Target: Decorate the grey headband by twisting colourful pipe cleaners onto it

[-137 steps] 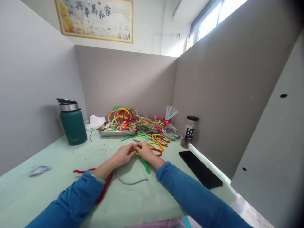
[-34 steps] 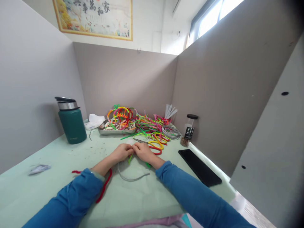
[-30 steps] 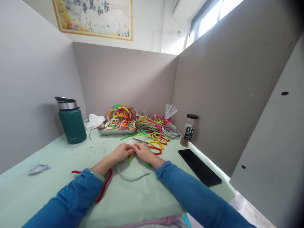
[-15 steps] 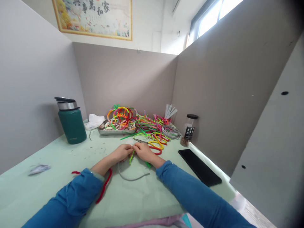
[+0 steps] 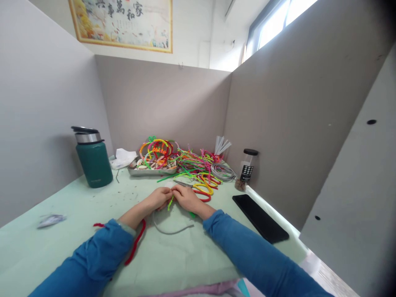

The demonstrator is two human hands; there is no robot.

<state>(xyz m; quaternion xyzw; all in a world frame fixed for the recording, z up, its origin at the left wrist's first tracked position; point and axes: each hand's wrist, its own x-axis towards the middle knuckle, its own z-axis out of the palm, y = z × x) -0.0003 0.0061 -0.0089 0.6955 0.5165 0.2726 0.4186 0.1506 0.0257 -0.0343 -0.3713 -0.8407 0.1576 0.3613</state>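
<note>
My left hand (image 5: 161, 199) and my right hand (image 5: 185, 196) meet at the middle of the table, fingers closed and fingertips together. Between them a yellow-green pipe cleaner (image 5: 170, 203) is pinched, its twisted end hanging down. A thin grey wire or cord (image 5: 170, 233) curves out below my left hand and lies on the table. The tip of a green pipe cleaner (image 5: 192, 214) shows under my right wrist. Scissors with yellow and red handles (image 5: 202, 189) lie just beyond my right hand. A red pipe cleaner (image 5: 136, 245) passes under my left forearm.
Behind the hands stand a metal tray (image 5: 148, 173) of small pieces and a heap of coloured pipe cleaners (image 5: 194, 163). Coiled grey wire (image 5: 223, 172) lies beside them. A green bottle (image 5: 94, 163) is left; a jar (image 5: 246, 171) and black phone (image 5: 260, 218) are right. Grey partitions enclose the table.
Both hands stay almost in place, with only slight finger movement. The hanging yellow-green end and the grey wire have shifted very slightly.
</note>
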